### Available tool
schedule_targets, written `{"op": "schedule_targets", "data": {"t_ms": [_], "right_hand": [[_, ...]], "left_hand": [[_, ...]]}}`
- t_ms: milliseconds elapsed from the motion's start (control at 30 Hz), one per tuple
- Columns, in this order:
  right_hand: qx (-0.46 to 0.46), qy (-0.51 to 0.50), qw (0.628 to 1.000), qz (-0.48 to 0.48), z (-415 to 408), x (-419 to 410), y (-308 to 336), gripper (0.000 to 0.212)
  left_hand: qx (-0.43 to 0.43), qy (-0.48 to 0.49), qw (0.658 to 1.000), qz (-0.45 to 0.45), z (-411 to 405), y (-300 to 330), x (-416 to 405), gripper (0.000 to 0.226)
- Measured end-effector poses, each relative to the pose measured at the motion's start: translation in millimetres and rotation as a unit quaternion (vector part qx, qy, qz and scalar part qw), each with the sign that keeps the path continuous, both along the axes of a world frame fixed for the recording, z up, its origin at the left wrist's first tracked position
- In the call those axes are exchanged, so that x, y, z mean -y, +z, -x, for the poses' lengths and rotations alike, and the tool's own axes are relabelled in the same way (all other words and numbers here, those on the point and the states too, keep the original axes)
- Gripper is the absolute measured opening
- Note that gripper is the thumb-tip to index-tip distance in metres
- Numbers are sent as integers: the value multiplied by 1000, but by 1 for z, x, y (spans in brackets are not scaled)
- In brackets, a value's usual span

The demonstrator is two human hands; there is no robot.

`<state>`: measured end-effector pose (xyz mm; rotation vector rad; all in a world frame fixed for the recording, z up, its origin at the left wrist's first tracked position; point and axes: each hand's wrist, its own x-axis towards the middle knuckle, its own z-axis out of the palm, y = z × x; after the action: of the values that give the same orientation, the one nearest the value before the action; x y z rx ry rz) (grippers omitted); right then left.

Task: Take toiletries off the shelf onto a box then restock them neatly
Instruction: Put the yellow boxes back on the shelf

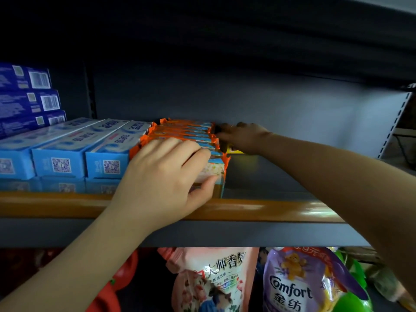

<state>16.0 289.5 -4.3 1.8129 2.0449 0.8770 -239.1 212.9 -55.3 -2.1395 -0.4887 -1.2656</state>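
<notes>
pouches hang or stand below the shelf, nearest the camera: a pink fabric softener pouch (211, 280) and a purple comfort pouch (299, 287) beside it, with something red (117, 287) to the left and something green (353, 298) to the right, both too blurred to name. above them runs the shelf's grey front lip with its orange price rail (258, 212). left hand (164, 176) lies on the near end of a row of orange-and-blue packs (191, 134), which stand on edge on the shelf and run from front to back; its fingers curl over the top of the front packs and its thumb presses the face of the foremost one, so it grips that end of the row. just left of the row, touching it, lie three light blue toothpaste boxes (67, 147) side by side, with more of the same under them. right hand (245, 137) reaches farther in, at the far end of the same row, fingers bent against the rearmost packs; whether it grips them or only pushes i cannot tell. a small yellow item (234, 150) shows under that hand. at far left a stack of dark blue boxes (29, 97) stands against the grey back panel (270, 104).
</notes>
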Motion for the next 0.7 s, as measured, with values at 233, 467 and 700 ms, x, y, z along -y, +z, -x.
{"op": "schedule_targets", "data": {"t_ms": [233, 467, 700], "right_hand": [[-402, -181, 898, -12, -47, 7, -9, 88], [-513, -103, 852, 24, -39, 2, -15, 92], [-166, -45, 980, -101, -11, 16, -14, 49]], "left_hand": [[6, -4, 1000, 1, -1, 1, 0, 28], [9, -2, 1000, 7, -1, 1, 0, 29], [5, -5, 1000, 7, -1, 1, 2, 30]]}}
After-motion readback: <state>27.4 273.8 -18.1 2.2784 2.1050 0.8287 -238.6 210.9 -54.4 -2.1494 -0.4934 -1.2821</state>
